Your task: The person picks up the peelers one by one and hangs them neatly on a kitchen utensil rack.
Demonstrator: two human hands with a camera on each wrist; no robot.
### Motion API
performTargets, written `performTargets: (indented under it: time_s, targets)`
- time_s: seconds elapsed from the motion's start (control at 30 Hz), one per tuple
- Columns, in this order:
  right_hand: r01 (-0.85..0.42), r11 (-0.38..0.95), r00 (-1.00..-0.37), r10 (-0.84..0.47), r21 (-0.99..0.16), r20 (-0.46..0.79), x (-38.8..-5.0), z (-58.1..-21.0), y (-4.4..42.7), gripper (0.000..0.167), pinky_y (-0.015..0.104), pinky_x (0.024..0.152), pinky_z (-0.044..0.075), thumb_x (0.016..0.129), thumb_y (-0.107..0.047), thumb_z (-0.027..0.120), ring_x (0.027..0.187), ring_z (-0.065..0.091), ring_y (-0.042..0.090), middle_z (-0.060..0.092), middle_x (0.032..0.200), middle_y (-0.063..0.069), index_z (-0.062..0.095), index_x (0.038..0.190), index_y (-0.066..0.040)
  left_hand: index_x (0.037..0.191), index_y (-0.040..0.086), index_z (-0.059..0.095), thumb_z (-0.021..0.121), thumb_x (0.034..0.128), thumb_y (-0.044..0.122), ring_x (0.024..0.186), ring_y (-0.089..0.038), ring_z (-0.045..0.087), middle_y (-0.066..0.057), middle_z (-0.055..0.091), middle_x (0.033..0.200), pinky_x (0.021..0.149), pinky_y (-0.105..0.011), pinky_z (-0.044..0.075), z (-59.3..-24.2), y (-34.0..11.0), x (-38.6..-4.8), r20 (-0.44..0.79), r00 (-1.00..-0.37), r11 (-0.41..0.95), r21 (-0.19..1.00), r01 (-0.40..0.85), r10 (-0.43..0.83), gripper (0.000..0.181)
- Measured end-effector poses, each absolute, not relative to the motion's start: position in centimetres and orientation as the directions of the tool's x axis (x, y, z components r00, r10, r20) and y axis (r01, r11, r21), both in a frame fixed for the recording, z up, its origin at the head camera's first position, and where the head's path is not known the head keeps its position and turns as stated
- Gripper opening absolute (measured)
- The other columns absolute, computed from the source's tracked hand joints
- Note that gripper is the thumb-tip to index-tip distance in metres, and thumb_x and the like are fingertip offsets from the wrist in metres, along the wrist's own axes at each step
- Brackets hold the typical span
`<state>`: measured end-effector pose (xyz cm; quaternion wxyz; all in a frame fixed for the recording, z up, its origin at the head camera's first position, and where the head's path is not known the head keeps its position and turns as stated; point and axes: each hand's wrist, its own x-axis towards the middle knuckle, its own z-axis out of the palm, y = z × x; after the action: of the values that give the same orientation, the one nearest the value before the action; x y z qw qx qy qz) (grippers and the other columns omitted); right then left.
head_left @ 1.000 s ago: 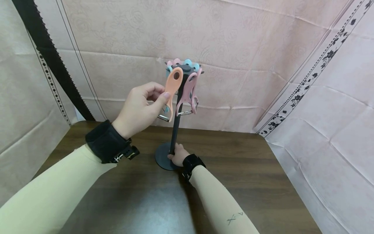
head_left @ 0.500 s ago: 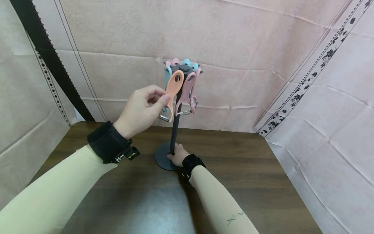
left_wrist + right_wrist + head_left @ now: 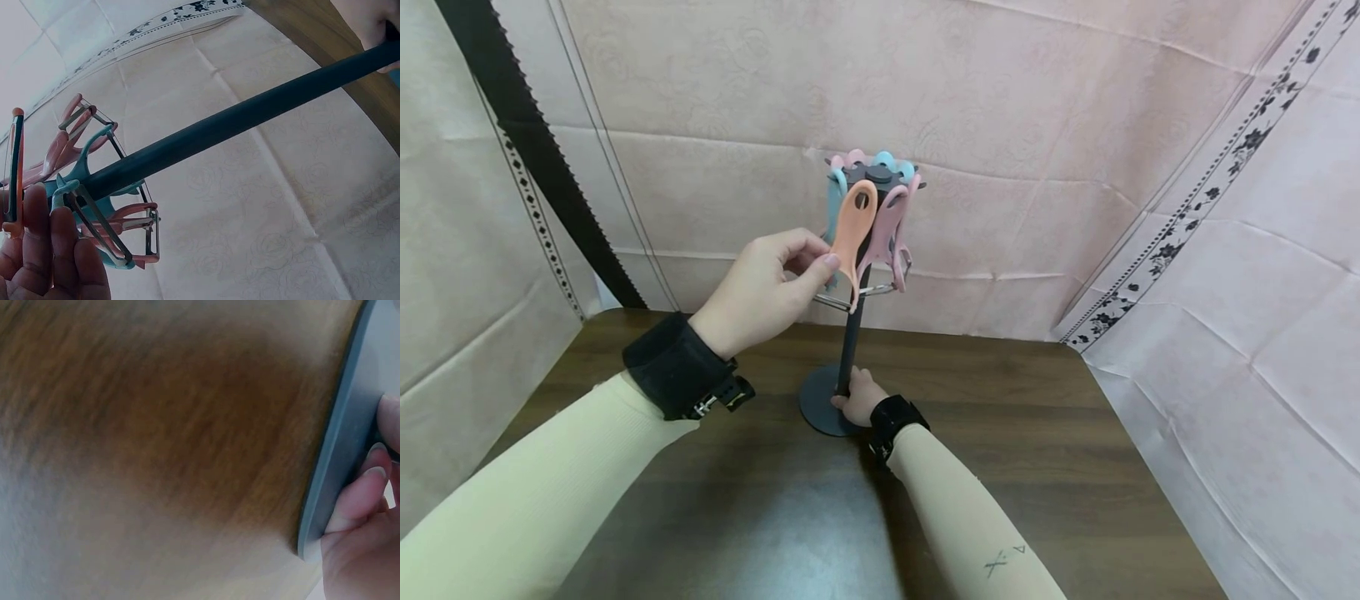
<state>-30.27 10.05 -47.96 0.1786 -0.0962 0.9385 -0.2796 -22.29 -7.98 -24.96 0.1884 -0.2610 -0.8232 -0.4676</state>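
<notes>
My left hand (image 3: 763, 287) pinches an orange Y-shaped peeler (image 3: 854, 223) between thumb and fingers, low on its handle. The peeler is upright in front of the dark stand's top (image 3: 877, 173), its handle hole over the rack there; whether a hook passes through it I cannot tell. In the left wrist view the orange peeler (image 3: 17, 162) is edge-on beside the fingers. Pink peelers (image 3: 889, 221) and blue peelers (image 3: 836, 200) hang around the rack. Down at the foot of the pole (image 3: 850, 342), my right hand (image 3: 860, 398) grips the stand just above its round base (image 3: 816, 407).
The stand rests on a brown wooden table (image 3: 1000, 400) near its back edge. Pale patterned cloth (image 3: 1000, 208) hangs behind and along both sides. A black strip (image 3: 542, 150) runs down the left cloth.
The orange peeler has shifted slightly right and its top lower, closer to the pink peeler, with my left hand following a little. My right hand keeps its grip on the stand's foot.
</notes>
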Motion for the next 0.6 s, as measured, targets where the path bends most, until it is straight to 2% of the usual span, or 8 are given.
performTargets:
  time_s: [0.33, 0.6]
  targets:
    - [-0.082, 0.824, -0.914, -0.286, -0.561, -0.287, -30.2, -48.0, 10.1, 0.02, 0.034, 0.074, 0.045, 0.097, -0.027, 0.06, 0.087, 0.053, 0.02, 0.042, 0.107, 0.008, 0.051, 0.107, -0.013, 0.101, 0.014, 0.068, 0.058, 0.0958, 0.041, 0.082, -0.015, 0.058, 0.0, 0.065, 0.088, 0.069, -0.039, 0.047, -26.2, -9.4, -22.3, 0.509, -0.834, 0.484, 0.687, 0.543, 0.213, 0.029]
    - [-0.074, 0.82, -0.915, -0.283, -0.568, -0.289, -30.1, -47.9, 10.1, 0.02, 0.034, 0.073, 0.046, 0.097, -0.026, 0.061, 0.087, 0.053, 0.021, 0.042, 0.108, 0.008, 0.05, 0.107, -0.012, 0.101, 0.013, 0.068, 0.057, 0.0961, 0.041, 0.086, -0.016, 0.057, -0.001, 0.066, 0.093, 0.076, -0.04, 0.045, -27.6, -11.1, -22.4, 0.488, -0.851, 0.52, 0.685, 0.511, 0.193, 0.031]
